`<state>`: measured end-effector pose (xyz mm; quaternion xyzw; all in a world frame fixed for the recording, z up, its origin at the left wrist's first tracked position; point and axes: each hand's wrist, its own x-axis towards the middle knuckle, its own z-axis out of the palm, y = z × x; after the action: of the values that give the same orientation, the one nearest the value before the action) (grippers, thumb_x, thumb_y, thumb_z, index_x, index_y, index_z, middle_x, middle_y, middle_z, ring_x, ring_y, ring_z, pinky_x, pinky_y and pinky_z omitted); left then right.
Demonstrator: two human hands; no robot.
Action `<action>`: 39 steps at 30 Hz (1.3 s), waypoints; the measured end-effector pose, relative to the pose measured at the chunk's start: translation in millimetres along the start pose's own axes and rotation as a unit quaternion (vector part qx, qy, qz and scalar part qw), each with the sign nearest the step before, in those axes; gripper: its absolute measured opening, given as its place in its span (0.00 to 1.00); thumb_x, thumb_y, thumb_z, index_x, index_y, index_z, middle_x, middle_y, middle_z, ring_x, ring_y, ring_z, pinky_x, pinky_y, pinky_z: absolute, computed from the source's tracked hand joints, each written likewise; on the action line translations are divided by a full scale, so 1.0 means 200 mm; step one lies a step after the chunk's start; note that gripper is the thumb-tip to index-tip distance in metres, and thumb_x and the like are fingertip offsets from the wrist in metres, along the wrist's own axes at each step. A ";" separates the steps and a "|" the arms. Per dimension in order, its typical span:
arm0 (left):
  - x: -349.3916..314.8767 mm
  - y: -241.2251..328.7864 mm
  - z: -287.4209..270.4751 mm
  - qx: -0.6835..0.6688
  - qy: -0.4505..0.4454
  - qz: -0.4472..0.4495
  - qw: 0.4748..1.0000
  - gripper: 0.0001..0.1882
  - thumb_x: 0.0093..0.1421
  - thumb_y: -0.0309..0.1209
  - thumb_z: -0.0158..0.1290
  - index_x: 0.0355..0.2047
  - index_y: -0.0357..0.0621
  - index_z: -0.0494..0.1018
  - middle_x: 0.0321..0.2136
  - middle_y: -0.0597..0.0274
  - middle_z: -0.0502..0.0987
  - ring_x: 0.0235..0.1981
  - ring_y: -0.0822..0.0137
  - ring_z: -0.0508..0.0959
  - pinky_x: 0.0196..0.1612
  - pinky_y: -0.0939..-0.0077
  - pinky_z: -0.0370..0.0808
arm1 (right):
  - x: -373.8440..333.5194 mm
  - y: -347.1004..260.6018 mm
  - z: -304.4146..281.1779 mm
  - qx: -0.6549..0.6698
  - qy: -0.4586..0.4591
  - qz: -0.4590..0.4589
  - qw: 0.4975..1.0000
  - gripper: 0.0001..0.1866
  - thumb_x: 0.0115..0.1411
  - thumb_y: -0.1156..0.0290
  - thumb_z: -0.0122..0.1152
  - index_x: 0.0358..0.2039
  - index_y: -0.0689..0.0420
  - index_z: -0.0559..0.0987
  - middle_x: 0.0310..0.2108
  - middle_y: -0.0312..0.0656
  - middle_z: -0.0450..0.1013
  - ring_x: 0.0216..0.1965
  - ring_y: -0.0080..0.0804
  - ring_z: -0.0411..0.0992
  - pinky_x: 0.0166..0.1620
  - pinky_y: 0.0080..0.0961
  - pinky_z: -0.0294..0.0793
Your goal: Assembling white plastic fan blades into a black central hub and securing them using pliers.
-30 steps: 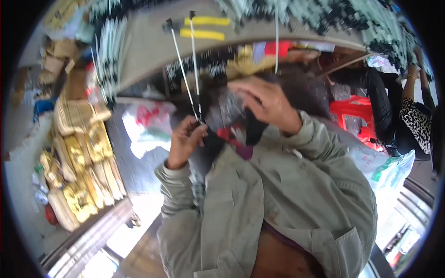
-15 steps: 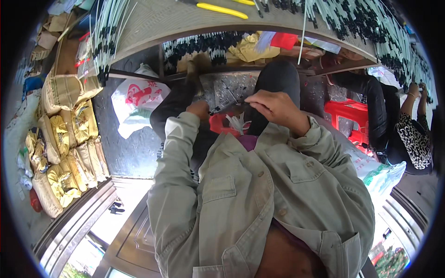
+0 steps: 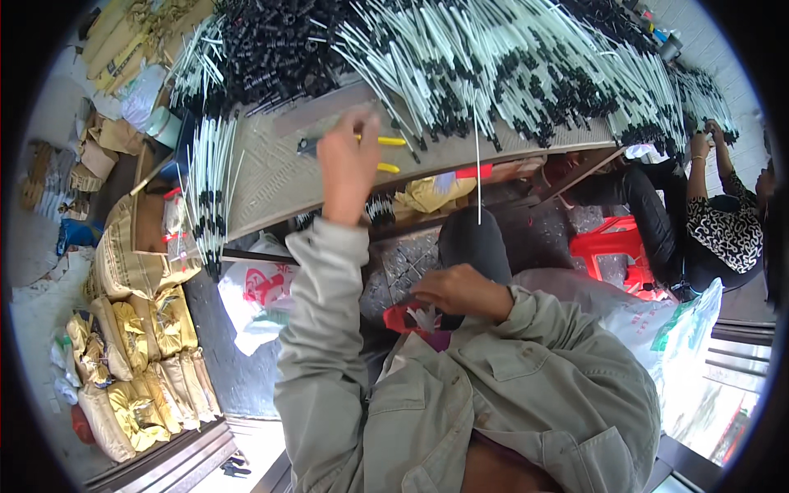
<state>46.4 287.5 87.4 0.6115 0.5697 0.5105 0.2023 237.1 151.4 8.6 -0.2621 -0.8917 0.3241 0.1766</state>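
Observation:
My left hand (image 3: 347,172) is raised over the table (image 3: 271,185), its fingers smeared by motion. It covers the middle of yellow-handled pliers (image 3: 389,140) lying there; whether it touches them I cannot tell. Low over my lap, my right hand (image 3: 467,292) has its fingers curled together; anything in them is hidden. Just beneath its fingertips sits a red pouch or holder (image 3: 396,319) with thin white strips (image 3: 424,317) sticking out. Heaps of thin white rods with black ends (image 3: 509,74) cover the far side of the table, beside a pile of small black parts (image 3: 275,53).
One white rod (image 3: 478,177) juts over the table's near edge. Another bundle of rods (image 3: 212,181) hangs off the left corner. Wrapped brown and yellow packages (image 3: 148,361) stand at left. A co-worker (image 3: 727,222) sits at far right, near a red stool (image 3: 612,246).
My left hand has left my lap and gone up and forward over the table. My right hand stays low by the red pouch. The view has tilted up, showing more of the table.

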 end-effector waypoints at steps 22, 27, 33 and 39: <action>-0.46 -0.09 -0.37 -0.047 -0.265 -0.101 0.958 0.06 0.57 0.28 0.50 0.34 0.38 0.71 0.24 0.62 0.75 0.20 0.74 0.73 0.22 0.82 0.70 | -0.21 0.11 0.05 0.046 -0.048 0.072 0.995 0.08 0.56 0.66 0.50 0.33 0.54 0.74 0.28 0.41 0.72 0.30 0.43 0.72 0.30 0.35 0.69; -0.98 -0.56 -0.29 0.117 -0.323 0.018 0.939 0.12 0.51 0.26 0.54 0.37 0.40 0.73 0.29 0.54 0.76 0.31 0.58 0.77 0.34 0.72 0.73 | -0.17 0.08 0.10 0.038 -0.095 0.053 0.993 0.08 0.56 0.65 0.50 0.34 0.53 0.74 0.28 0.42 0.72 0.29 0.44 0.72 0.30 0.36 0.69; -0.70 -0.26 -0.13 0.023 -0.298 -0.039 0.954 0.13 0.52 0.27 0.54 0.39 0.37 0.73 0.30 0.58 0.76 0.29 0.64 0.76 0.32 0.75 0.72 | -0.15 0.03 0.07 0.046 -0.090 0.061 0.993 0.09 0.56 0.65 0.50 0.35 0.54 0.73 0.29 0.44 0.72 0.29 0.46 0.72 0.31 0.39 0.70; 0.22 -0.12 0.06 -0.194 0.047 -0.086 0.976 0.12 0.55 0.28 0.52 0.37 0.32 0.70 0.28 0.61 0.74 0.27 0.74 0.74 0.29 0.82 0.71 | -0.10 -0.03 0.08 0.043 -0.120 0.061 0.990 0.10 0.55 0.65 0.50 0.35 0.55 0.73 0.29 0.45 0.72 0.30 0.47 0.72 0.32 0.40 0.70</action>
<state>37.5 336.9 79.3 0.4845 0.5195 0.6202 0.3329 242.7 128.9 -1.1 -0.2676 -0.8739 0.4015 0.0595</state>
